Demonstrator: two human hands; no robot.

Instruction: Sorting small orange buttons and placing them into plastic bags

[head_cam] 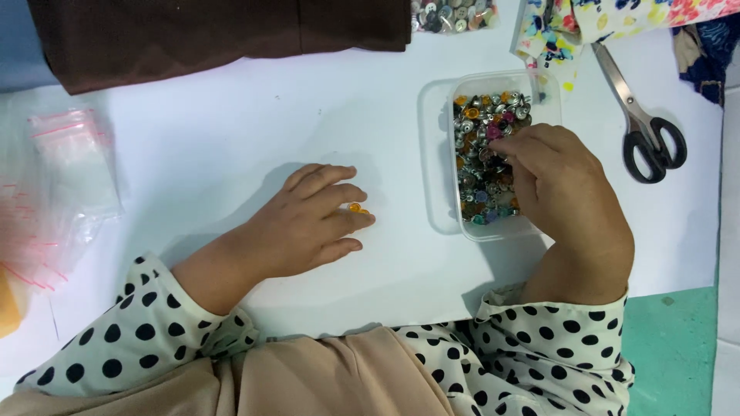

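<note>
Lying at the far left of the frame, a heap of small clear zip bags [65,166] with pink seal strips rests on the white bench [231,139], and a dark brown cloth [208,35] is folded along the upper left edge. Left of centre, the left hand [308,223] rests palm down on the bench, fingers loosely curled and close together, with a small orange bead [355,207] showing between the fingertips. Right of centre stands a clear plastic box [493,85] filled with silver and coloured studs [482,166]. The right hand [563,192] reaches into that box from the lower right, its fingertips pinched narrowly among the studs; whether a piece is caught between them I cannot tell. A second bag of studs [453,14] sits at the top edge. In the upper right lie floral fabric [609,19] and black-handled scissors [644,123].
</note>
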